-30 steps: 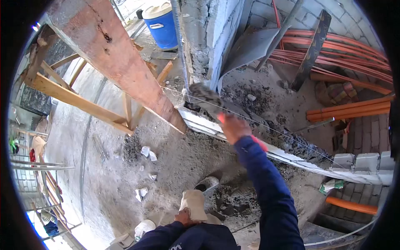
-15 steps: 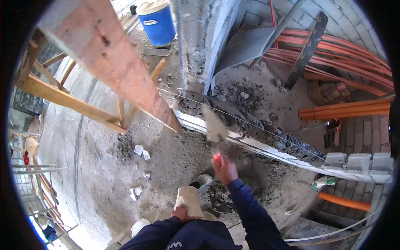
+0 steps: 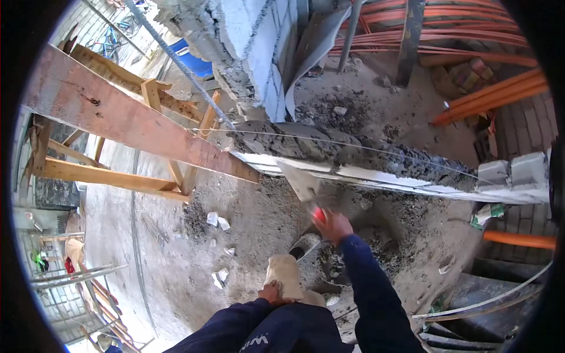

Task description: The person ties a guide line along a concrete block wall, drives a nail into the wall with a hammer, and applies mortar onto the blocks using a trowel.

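Observation:
My right hand (image 3: 334,227) is wrapped round the red handle of a trowel (image 3: 300,181). The triangular blade points away from me, close to the white near face of a low wall (image 3: 376,176). Dark wet mortar (image 3: 312,144) lies along the top of that wall, with a taut string (image 3: 376,143) running above it. On my bent knee, clad in beige trousers (image 3: 283,273), rests my left hand (image 3: 272,292), its fingers lying flat with nothing in them.
A long plank (image 3: 135,126) on wooden supports slants in from the left to the wall. Grey blocks (image 3: 528,170) sit at the wall's right end. Orange pipes (image 3: 494,99) lie behind it. Broken white pieces (image 3: 218,220) litter the floor. A steel bar (image 3: 182,67) rises at the column.
My view has swung, so the wall and plank appear flatter and higher. The trowel blade now appears lower against the wall's near face. My left hand has stayed on the knee.

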{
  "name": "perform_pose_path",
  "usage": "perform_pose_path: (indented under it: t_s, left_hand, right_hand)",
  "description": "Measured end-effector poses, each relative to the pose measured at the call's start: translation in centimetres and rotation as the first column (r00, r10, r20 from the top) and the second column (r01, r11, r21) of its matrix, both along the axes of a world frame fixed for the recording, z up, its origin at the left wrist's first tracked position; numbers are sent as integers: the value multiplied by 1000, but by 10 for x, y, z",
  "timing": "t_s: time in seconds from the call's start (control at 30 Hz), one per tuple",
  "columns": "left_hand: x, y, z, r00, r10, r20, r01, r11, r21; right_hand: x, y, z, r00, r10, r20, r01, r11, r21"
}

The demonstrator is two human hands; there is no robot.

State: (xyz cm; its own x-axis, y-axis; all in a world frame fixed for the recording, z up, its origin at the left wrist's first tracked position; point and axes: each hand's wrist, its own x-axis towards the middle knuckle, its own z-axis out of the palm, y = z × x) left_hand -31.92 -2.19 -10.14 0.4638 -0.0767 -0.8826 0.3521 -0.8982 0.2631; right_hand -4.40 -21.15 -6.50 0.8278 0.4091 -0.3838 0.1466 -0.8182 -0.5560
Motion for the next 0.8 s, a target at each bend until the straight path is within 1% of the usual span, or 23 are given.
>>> perform_pose_path:
  t_s: [0.03, 0.07, 0.1, 0.13, 0.17, 0.2, 0.23, 0.27, 0.3, 0.33, 0.37, 0.4, 0.43, 0.47, 0.5, 0.53, 0.57, 0.63, 0.7, 0.77, 0.8]
  left_hand:
    - [1, -3, 2, 1000, -15, -4, 15, 1000, -3]
    - [1, -7, 3, 999, -34, -11, 34, 999, -5]
    - [-2, -11, 4, 999, -30, 16, 30, 1000, 0]
    - [-6, -14, 3, 999, -38, 38, 38, 999, 2]
    - [-11, -19, 1, 997, -61, 56, 61, 998, 2]
    - [-14, -24, -1, 994, -106, 23, 105, 994, 43]
    - [-19, -27, -5, 991, -125, 38, 123, 991, 53]
    - [-25, -28, -9, 988, -151, 41, 148, 987, 59]
    - [-32, -31, -11, 983, -178, 35, 175, 982, 63]
    - [-30, -38, -2, 971, -211, 116, 203, 976, 82]
    - [-49, -33, -16, 959, -214, 183, 201, 976, 84]
    - [-60, -31, -19, 955, -217, 201, 210, 976, 56]
    - [-61, -35, -23, 949, -209, 238, 207, 978, 33]
    - [-61, -43, -25, 945, -262, 197, 254, 965, 65]
    - [-61, -50, -21, 939, -307, 152, 294, 950, 105]
    - [-65, -53, -20, 932, -347, 102, 331, 932, 144]
    - [-72, -50, -24, 911, -379, 165, 363, 924, 121]
    - [-88, -39, -34, 853, -435, 288, 430, 899, 82]
    - [-95, -37, -41, 828, -477, 294, 463, 878, 120]
    - [-96, -35, -42, 810, -509, 291, 488, 860, 148]
    - [-96, -36, -44, 806, -516, 291, 492, 857, 156]
  right_hand:
    - [-31, -30, -19, 986, 123, 116, -121, 992, -23]
    - [-65, -61, -47, 945, 240, 224, -233, 971, -58]
    - [-101, -89, -66, 1000, -10, 10, 10, 1000, 11]
    - [-138, -114, -84, 940, -259, -220, 271, 962, 25]
    - [-176, -140, -112, 910, -336, -243, 329, 942, -69]
    - [-216, -165, -143, 866, -423, -265, 390, 905, -171]
    - [-258, -182, -160, 807, -516, -288, 445, 851, -278]
    - [-284, -193, -153, 714, -591, -376, 505, 806, -310]
    - [-310, -207, -164, 613, -648, -452, 546, 761, -351]
    - [-336, -221, -175, 503, -698, -510, 577, 711, -403]
    - [-390, -234, -222, 403, -730, -552, 586, 669, -457]
    - [-452, -239, -281, 347, -805, -481, 735, 552, -395]
    - [-479, -241, -313, 290, -847, -446, 806, 467, -363]
    - [-505, -242, -343, 232, -881, -412, 868, 379, -320]
    - [-508, -240, -357, 183, -883, -433, 875, 347, -338]
    - [-504, -237, -365, 159, -892, -423, 867, 331, -373]
    - [-499, -232, -372, 136, -901, -412, 857, 315, -407]
    - [-483, -223, -393, 147, -932, -331, 813, 304, -496]
    - [-469, -206, -419, -41, -937, -347, 854, 147, -499]
    - [-465, -180, -477, -186, -877, -443, 883, 48, -467]
    - [-454, -170, -500, -163, -900, -404, 903, 29, -429]
